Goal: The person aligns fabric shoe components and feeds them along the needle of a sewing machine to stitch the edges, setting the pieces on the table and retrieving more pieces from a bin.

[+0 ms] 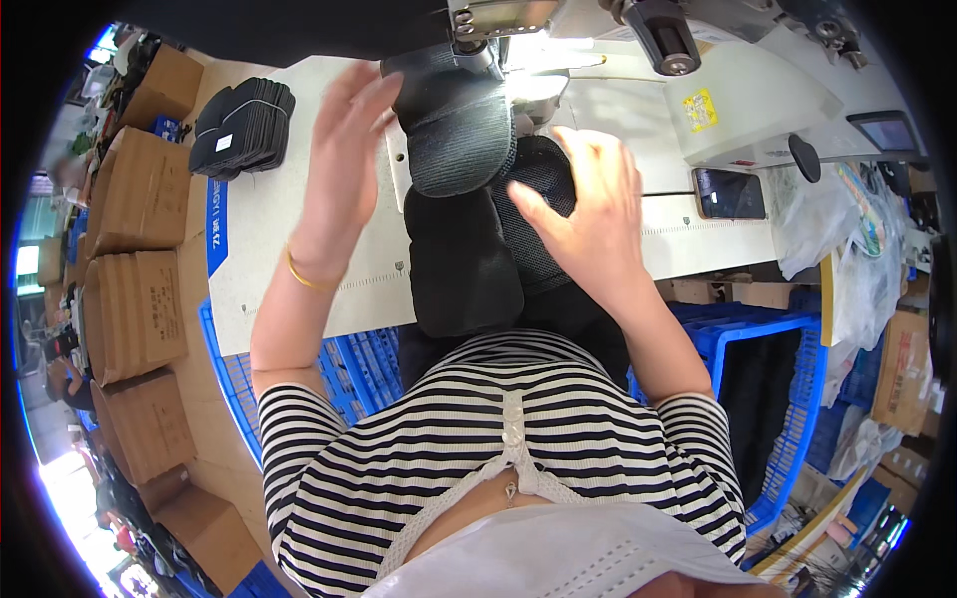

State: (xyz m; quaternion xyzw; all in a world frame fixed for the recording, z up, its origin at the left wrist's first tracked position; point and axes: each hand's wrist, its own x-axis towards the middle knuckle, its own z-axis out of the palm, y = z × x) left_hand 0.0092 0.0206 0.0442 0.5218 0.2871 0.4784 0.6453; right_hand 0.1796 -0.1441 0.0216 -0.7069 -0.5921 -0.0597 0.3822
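Under the head of a sewing machine (498, 25) lies a black, padded, ribbed fabric piece (461, 145) with rounded lobes. My left hand (351, 120) is at its left edge, fingers stretched out and slightly blurred; I cannot tell whether the fingertips touch it. A second black piece (464, 264), smooth and lobed, extends from below the first over the table's front edge. To its right lies a black mesh piece (533, 224), partly covered. My right hand (598, 204) is over the mesh piece's right side, its thumb spread away from the fingers, gripping nothing visible.
A banded stack of black pieces (241, 128) sits at the left of the white table (289, 289). A phone (729, 193) lies on the right. Blue plastic crates (768, 399) stand below the table, and cardboard boxes (140, 204) line the left. Plastic bags (822, 224) hang at right.
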